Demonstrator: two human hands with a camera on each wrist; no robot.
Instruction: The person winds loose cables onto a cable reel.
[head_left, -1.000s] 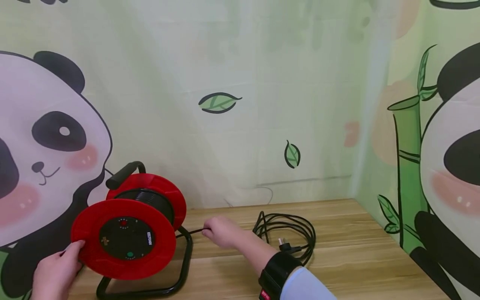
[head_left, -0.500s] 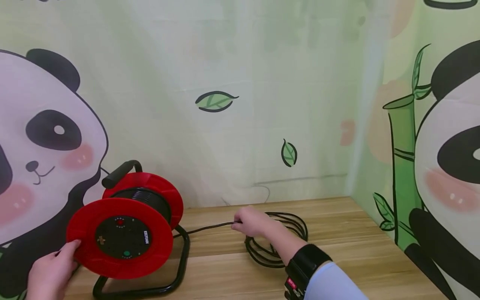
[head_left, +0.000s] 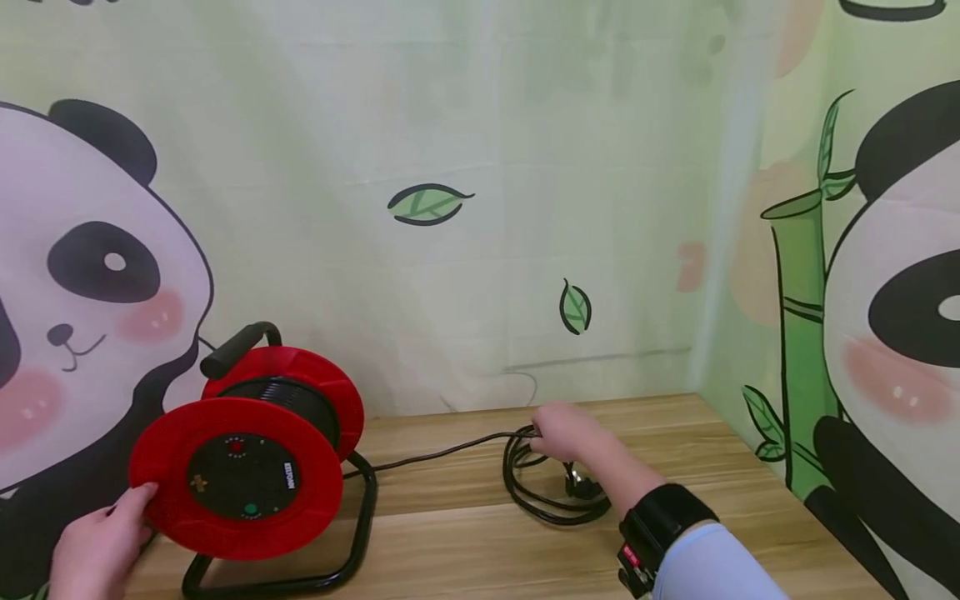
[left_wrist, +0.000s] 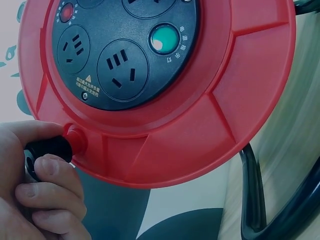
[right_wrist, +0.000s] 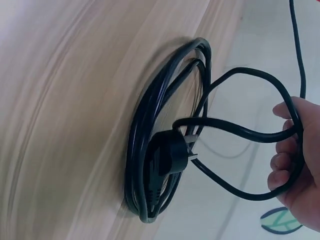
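A red cable reel with a black socket face stands in a black tube frame at the table's left. My left hand grips the small black crank knob at the reel's rim. A black cable runs from the drum to my right hand, which holds a loop of it above the loose coil. The black plug lies on the coil.
The wooden table meets a panda-printed curtain at the back and right. A black carry handle tops the reel. A black wrist strap sits on my right forearm.
My right hand has moved right along the table from near the reel to the coil, drawing out cable. The coil has shifted and bunched. My left hand stays on the reel.
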